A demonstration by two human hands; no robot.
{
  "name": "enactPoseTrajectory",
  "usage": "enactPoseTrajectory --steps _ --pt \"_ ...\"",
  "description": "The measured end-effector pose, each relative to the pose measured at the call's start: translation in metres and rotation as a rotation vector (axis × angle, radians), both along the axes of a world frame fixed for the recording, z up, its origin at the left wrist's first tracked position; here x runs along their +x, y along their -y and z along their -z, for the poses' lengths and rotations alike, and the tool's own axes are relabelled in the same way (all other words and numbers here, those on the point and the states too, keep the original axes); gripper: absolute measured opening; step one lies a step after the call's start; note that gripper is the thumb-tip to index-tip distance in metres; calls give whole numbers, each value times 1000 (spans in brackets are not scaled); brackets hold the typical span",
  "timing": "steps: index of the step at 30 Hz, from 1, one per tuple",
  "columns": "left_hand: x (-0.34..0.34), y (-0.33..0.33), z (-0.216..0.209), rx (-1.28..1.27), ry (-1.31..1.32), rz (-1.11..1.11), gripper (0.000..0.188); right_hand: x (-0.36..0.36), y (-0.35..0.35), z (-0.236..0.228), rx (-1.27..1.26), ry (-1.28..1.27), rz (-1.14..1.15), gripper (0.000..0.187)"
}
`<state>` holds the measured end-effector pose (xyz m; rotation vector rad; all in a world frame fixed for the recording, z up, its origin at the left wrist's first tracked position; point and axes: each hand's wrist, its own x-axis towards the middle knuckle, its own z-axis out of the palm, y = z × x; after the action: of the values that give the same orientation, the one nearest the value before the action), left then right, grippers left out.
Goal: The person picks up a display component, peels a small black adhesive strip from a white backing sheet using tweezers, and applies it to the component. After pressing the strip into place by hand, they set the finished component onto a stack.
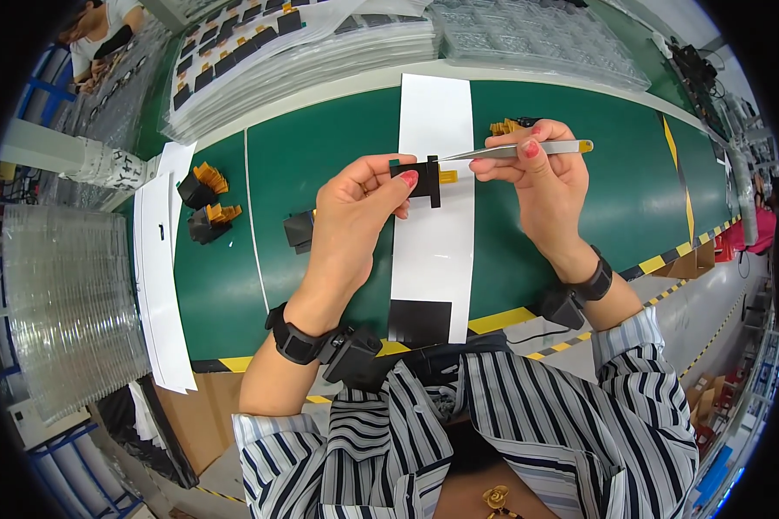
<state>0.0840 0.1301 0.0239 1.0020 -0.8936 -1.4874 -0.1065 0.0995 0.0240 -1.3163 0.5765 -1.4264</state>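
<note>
Over the white strip (433, 251), your left hand (352, 208) pinches a gold-tabbed black module (423, 184) while your right hand (552, 186) pinches metal tweezers (504, 151), tips close beside it.

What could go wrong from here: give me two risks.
The tweezers in the right grip have their tips at the edge of the black part, so a slip might scratch it. The left grip pinches that part above the white sheet; a loosened pinch could drop it.

Module (423, 184) above strip (433, 255), tweezers (500, 151) right
</note>
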Motion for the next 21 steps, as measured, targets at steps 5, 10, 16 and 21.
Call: enactPoseTrajectory --steps 5,10,16,21 --pt "0 1 0 3 -11 5 18 -2 2 1 15 -15 -15 12" --pt "3 0 1 64 -67 65 15 8 1 0 -21 59 187 15" --pt "-7 -2 -4 133 -243 10 9 6 -7 0 -611 -289 347 14" --pt "-12 -4 5 25 -304 54 6 17 -16 -3 -444 -634 332 13"
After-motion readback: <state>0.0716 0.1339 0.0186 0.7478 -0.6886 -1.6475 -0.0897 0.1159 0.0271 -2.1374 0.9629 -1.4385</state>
